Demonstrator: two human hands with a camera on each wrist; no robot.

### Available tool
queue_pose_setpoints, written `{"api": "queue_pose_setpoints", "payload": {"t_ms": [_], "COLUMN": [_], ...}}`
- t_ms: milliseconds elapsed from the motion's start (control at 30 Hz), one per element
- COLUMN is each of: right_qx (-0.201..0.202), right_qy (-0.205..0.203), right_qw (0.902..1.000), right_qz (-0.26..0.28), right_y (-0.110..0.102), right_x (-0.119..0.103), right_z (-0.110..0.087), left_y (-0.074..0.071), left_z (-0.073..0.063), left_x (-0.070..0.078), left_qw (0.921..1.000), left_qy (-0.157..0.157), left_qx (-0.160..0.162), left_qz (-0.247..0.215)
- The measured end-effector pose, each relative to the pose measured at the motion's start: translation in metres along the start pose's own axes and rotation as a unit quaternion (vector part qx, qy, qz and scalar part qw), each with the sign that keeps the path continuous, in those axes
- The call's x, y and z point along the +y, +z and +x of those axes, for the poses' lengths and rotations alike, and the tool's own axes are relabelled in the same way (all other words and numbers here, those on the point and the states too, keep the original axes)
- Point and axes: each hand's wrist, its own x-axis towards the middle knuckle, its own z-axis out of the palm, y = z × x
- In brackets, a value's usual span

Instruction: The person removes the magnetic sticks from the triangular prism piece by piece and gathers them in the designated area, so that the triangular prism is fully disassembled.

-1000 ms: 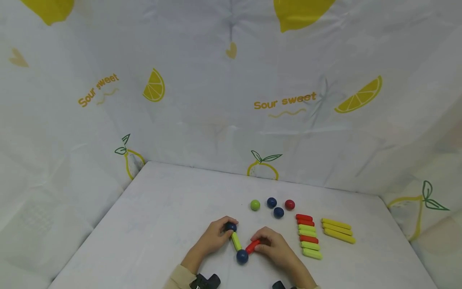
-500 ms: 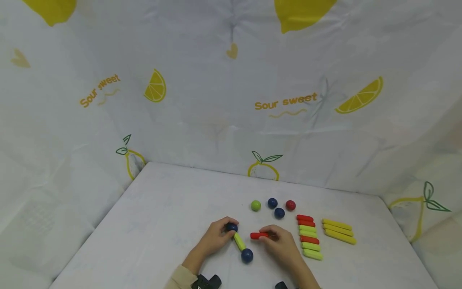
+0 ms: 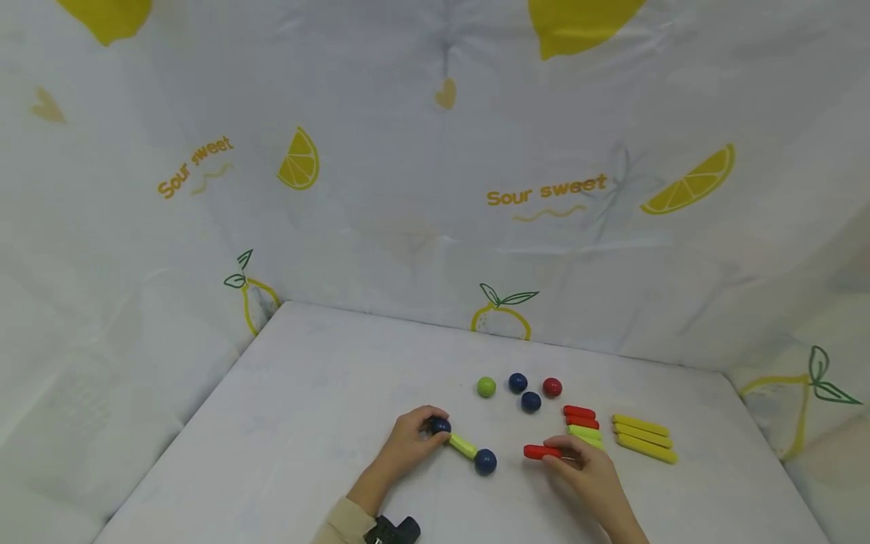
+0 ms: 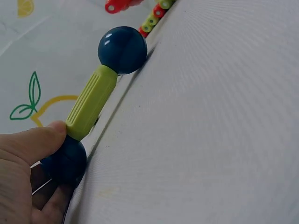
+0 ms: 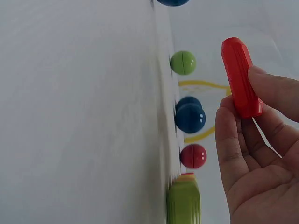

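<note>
My left hand (image 3: 408,442) holds a dark blue ball (image 4: 67,161) between thumb and fingers. A ribbed lime magnetic rod (image 4: 92,102) runs from that ball to a second blue ball (image 4: 122,49), making a dumbbell shape that slants toward the right in the head view. My right hand (image 3: 587,472) pinches a red magnetic rod (image 5: 239,77) by one end with thumb and fingers. In the head view, the red rod's free end points left, and a gap separates it from the second blue ball.
Behind the hands lie a green ball (image 3: 485,387), two blue balls (image 3: 518,383) and a red ball (image 3: 552,387). A column of red and lime rods (image 3: 581,423) is partly covered by the right hand. Several yellow rods (image 3: 642,438) lie further right.
My right hand has drawn the red rod off the near blue ball and carried it right. The lime rod and its far ball have swung rightward around the ball in my left hand.
</note>
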Motion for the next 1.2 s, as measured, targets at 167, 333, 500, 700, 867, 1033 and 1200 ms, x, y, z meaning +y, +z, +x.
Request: {"api": "queue_pose_setpoints", "payload": {"t_ms": [167, 333, 500, 700, 867, 1033, 1200], "right_qx": [0.001, -0.001, 0.002, -0.014, -0.015, -0.001, 0.016], "right_qy": [0.034, 0.076, 0.102, 0.117, 0.117, 0.111, 0.114], "right_qw": [0.999, 0.9966, 0.9942, 0.9922, 0.9919, 0.9919, 0.9904], "right_qz": [-0.03, -0.034, -0.033, -0.04, -0.046, -0.062, -0.077], "right_y": [-0.025, -0.044, -0.054, -0.054, -0.05, -0.048, -0.046], "right_x": [0.021, 0.047, 0.069, 0.078, 0.074, 0.071, 0.072], "right_z": [-0.012, -0.02, -0.022, -0.02, -0.019, -0.022, -0.021], "left_y": [0.0, 0.001, 0.002, 0.0, 0.0, 0.001, 0.001], "left_z": [0.0, 0.0, 0.001, 0.0, 0.0, 0.0, 0.0], "left_x": [0.001, 0.001, 0.001, 0.004, 0.002, -0.001, 0.0], "left_qw": [0.9999, 0.9998, 0.9997, 0.9996, 0.9996, 0.9997, 0.9996], "left_qy": [-0.004, -0.008, -0.009, -0.009, -0.011, -0.005, -0.005], "left_qx": [0.014, 0.018, 0.021, 0.021, 0.02, 0.023, 0.024], "left_qz": [-0.006, -0.008, -0.013, -0.017, -0.017, -0.011, -0.012]}}
